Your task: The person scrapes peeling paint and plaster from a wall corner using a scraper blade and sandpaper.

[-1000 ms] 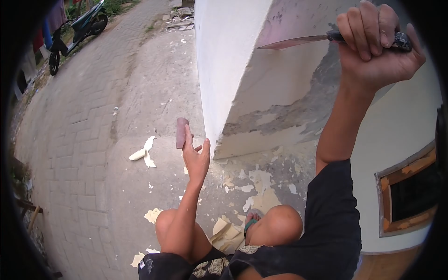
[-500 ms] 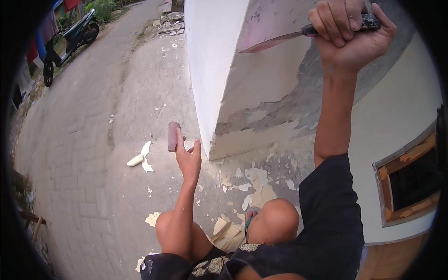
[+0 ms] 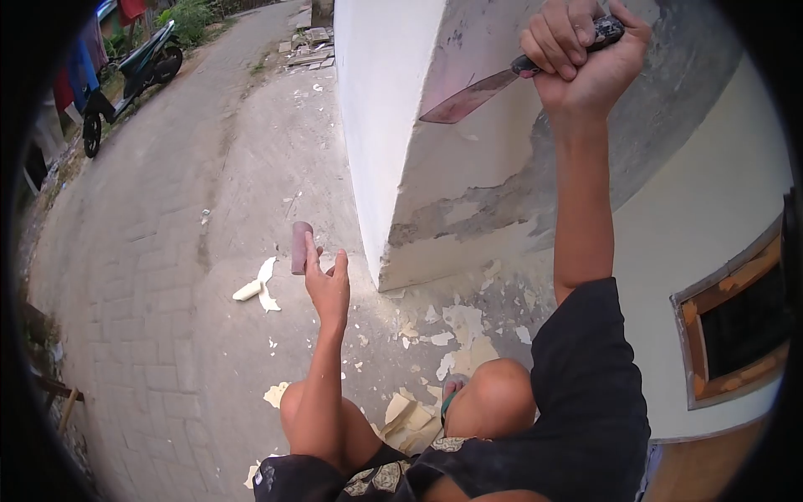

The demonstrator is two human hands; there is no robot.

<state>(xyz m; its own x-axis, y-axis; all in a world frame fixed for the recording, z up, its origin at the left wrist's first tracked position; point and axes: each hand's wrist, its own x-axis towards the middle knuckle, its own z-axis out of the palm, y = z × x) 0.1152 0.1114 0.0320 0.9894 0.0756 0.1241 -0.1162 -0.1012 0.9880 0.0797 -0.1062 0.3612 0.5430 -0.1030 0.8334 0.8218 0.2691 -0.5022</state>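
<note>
My right hand [image 3: 588, 58] is raised, its fingers wrapped round the dark, speckled handle of a putty knife [image 3: 473, 97]. The knife's pinkish, paint-smeared blade points left across the wall [image 3: 468, 155], its tip at the upright corner edge; whether it presses on the surface I cannot tell. Grey patches show on this wall face where paint is gone. Lower left, my left hand [image 3: 328, 289] holds a short reddish-brown roll [image 3: 301, 248] in its fingers, with the thumb apart. That hand is clear of the wall's foot.
Paint flakes [image 3: 462, 322] litter the concrete around my bent knees. A curled cream peeling [image 3: 266, 284] lies left of my left hand. A wood-framed window [image 3: 698, 389] is set low right. Along the paved lane [image 3: 146, 276] a motorbike [image 3: 134, 79] is parked, near hanging laundry.
My right hand and the putty knife have moved down and left, the blade tip slipping lower along the corner edge. My left hand with the roll has shifted slightly left.
</note>
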